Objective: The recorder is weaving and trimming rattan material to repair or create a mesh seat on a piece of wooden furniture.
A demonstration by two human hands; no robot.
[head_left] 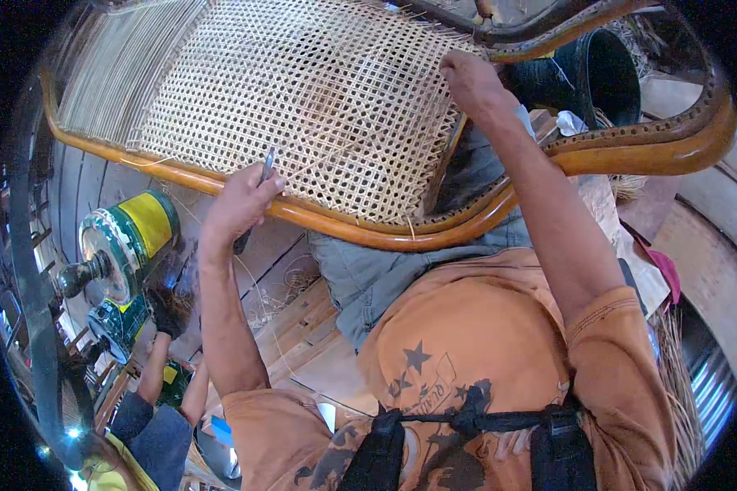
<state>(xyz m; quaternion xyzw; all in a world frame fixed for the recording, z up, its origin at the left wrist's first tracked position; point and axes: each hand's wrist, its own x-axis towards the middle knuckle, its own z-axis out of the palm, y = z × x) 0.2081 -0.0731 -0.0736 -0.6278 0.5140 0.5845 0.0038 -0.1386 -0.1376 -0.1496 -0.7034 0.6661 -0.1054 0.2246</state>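
A long curved wooden furniture frame (467, 231) lies across my lap, glossy orange-brown, with a row of holes along its inner edge. Open-patterned woven cane (303, 106) fills its middle, and at the far left only parallel strands (127, 69) run across. On the near rail rests my left hand (241, 200), closed around a slim metal tool (268, 164) whose shiny end points up; its type is unclear. My right hand (473, 80) is closed at the right edge of the weave, fingertips bunched. Whatever they pinch is hidden.
A green drum with a yellow band (147, 225) lies at the left beside a smaller green container (119, 323). A co-worker's arm (154, 368) shows below them. Behind the frame's right end lies a dark bucket (610, 78). Cane strands (675, 368) are bundled at the right.
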